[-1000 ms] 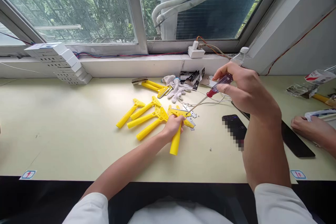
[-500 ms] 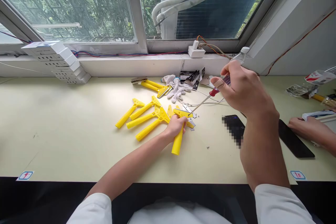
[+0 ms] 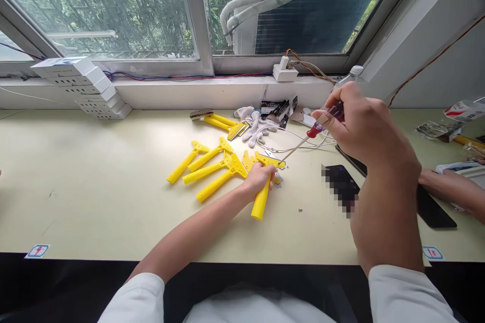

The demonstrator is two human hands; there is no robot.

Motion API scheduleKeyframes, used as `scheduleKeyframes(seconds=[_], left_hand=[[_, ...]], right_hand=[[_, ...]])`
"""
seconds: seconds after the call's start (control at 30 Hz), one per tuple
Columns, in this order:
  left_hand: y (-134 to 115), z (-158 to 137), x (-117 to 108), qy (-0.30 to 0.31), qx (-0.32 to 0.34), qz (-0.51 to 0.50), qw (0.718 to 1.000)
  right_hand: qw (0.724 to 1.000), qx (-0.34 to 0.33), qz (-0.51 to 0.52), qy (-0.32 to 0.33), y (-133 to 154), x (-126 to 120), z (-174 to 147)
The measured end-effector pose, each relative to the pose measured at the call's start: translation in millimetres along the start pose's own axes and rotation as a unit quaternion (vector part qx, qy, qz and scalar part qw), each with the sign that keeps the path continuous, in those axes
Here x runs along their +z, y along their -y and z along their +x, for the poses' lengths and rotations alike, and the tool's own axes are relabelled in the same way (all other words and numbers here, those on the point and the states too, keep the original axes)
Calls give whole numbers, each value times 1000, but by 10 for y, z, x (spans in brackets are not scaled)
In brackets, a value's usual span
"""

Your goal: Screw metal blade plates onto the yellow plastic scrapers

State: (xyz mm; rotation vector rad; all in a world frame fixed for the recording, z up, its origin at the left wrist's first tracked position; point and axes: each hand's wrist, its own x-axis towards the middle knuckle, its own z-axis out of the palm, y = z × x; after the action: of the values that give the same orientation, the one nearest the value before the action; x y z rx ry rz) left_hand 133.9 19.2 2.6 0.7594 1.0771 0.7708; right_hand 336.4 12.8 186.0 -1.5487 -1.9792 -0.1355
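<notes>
My left hand (image 3: pixel 259 179) is closed round the neck of a yellow scraper (image 3: pixel 261 203), its handle slanting down toward me. My right hand (image 3: pixel 359 116), raised above the table, grips the dark red handle of a screwdriver (image 3: pixel 312 131). The screwdriver's thin shaft slopes down to the left, and its tip meets the scraper's head. Several yellow scraper handles (image 3: pixel 215 185) lie to the left of my left hand. Yellow plates (image 3: pixel 248 159) and metal blade pieces lie behind the held scraper, partly hidden by it. A small screw (image 3: pixel 300 210) rests on the table to the right.
Behind are assembled scrapers (image 3: pixel 223 123), knitted gloves (image 3: pixel 254 123), black packets (image 3: pixel 278 111) and a white cable (image 3: pixel 280 150). White boxes (image 3: pixel 89 88) are stacked at back left. Phones (image 3: pixel 435 209) lie at right, beside another person's hand (image 3: pixel 439 181). A bottle (image 3: pixel 352 76) stands behind my right hand.
The held scraper and my left hand have shifted slightly right. My right hand with the screwdriver has also moved right, and the tip still meets the scraper's head.
</notes>
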Motion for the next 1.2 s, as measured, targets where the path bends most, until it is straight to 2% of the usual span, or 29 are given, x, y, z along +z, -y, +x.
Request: scheduleKeyframes(seconds=[0.13,0.2,0.27,0.33,0.4,0.53,0.6,0.77,0.93,1.0,1.13,1.2], left_hand=[[37,53,19,27,16,24,999],[58,70,3,30,21,25,999],[76,80,-15,33,26,27,999],[92,86,-28,35,28,29,999],[103,86,-31,30,27,29,999],[111,84,-23,18,20,21,999],[116,90,-19,21,18,16,999],[137,107,-19,21,13,6,1000],[121,78,-7,10,3,2,1000],[110,65,-3,7,-2,-1,1000],[105,65,-9,13,-1,-3,1000],[112,74,-15,15,0,-4,1000]], right_hand=[[992,-70,89,58,-58,-144,-33],[988,-85,96,83,-69,-166,-33],[995,-57,49,58,-64,-125,-13],[1000,0,-19,9,-60,-55,17],[999,31,-33,-9,-73,-5,42],[994,-27,100,43,-123,-23,47],[988,-56,128,60,-121,-33,43],[999,-14,30,-2,-85,60,71],[990,-73,112,43,-139,66,85],[990,-80,107,48,-128,53,80],[999,-23,43,24,-69,69,74],[998,-9,62,15,-64,76,75]])
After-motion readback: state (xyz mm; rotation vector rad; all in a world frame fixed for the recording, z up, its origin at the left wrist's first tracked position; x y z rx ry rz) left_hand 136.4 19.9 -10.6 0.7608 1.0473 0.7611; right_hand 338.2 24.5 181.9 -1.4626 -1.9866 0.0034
